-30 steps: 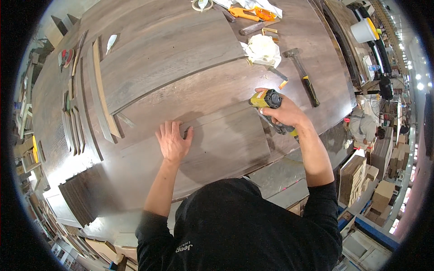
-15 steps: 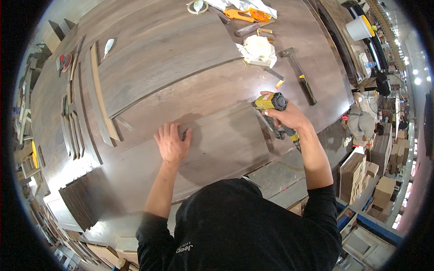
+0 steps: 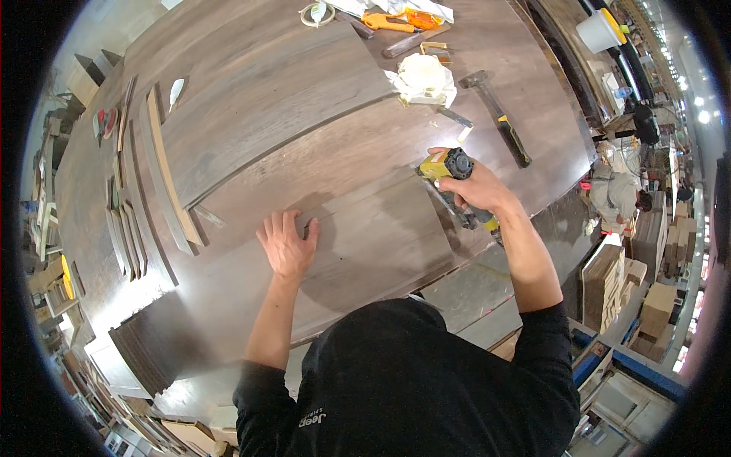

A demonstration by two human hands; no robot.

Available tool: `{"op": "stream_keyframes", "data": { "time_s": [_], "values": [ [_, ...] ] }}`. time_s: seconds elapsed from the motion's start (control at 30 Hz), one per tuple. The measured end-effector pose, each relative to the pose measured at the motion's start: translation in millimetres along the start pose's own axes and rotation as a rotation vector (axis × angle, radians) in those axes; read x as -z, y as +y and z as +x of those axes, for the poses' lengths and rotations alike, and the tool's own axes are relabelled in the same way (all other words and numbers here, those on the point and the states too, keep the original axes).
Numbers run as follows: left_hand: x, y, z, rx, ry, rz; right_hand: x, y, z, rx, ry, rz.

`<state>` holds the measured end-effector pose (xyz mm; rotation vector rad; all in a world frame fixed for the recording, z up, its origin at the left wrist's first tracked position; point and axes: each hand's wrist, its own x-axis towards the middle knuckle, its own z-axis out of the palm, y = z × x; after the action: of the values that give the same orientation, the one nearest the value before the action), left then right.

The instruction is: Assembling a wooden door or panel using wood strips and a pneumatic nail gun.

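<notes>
My left hand (image 3: 285, 247) rests on a grey-brown wood panel (image 3: 373, 240), fingers slightly bent and thumb apart. A small dark spot shows beside its thumb; I cannot make out what it is. My right hand (image 3: 485, 189) is closed around the grip of a yellow and black nail gun (image 3: 437, 166). The nail gun's head is at the panel's far right corner; whether it touches the wood is hidden. Beyond the right hand lie a hammer (image 3: 502, 126) with a black and yellow handle and a crumpled white wrapper (image 3: 424, 80).
Another long panel (image 3: 282, 107) lies farther across the large table. Narrow wood strips (image 3: 161, 167) and a white bottle (image 3: 177, 91) are at left, above stacked boards (image 3: 148, 346). An orange tool (image 3: 388, 21) lies at the back. Another person (image 3: 615, 190) works at far right.
The view has shifted slightly, so the table things sit a little differently. Both hands keep nearly the same places, the right still holding the nail gun.
</notes>
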<state>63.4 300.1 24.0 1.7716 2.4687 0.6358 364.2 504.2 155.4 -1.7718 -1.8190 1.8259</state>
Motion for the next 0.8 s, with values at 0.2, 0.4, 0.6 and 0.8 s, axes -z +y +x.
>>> {"op": "stream_keyframes", "data": {
  "time_s": [0.2, 0.4, 0.6, 0.8],
  "values": [
    [1, 0, -2, 0.077, -0.094, -0.008, 2, 15, -24, 0.062, 0.063, 0.179],
    [1, 3, -1, 0.033, -0.012, 0.031, -7, 34, -51, -0.030, 0.044, 0.184],
    [0, 2, 0, 0.078, -0.025, 0.050, -14, 43, -49, -0.027, 0.022, 0.146],
    [2, 4, -3, 0.119, -0.073, 0.032, -19, 36, -51, -0.062, 0.032, 0.052]
  ]
}}
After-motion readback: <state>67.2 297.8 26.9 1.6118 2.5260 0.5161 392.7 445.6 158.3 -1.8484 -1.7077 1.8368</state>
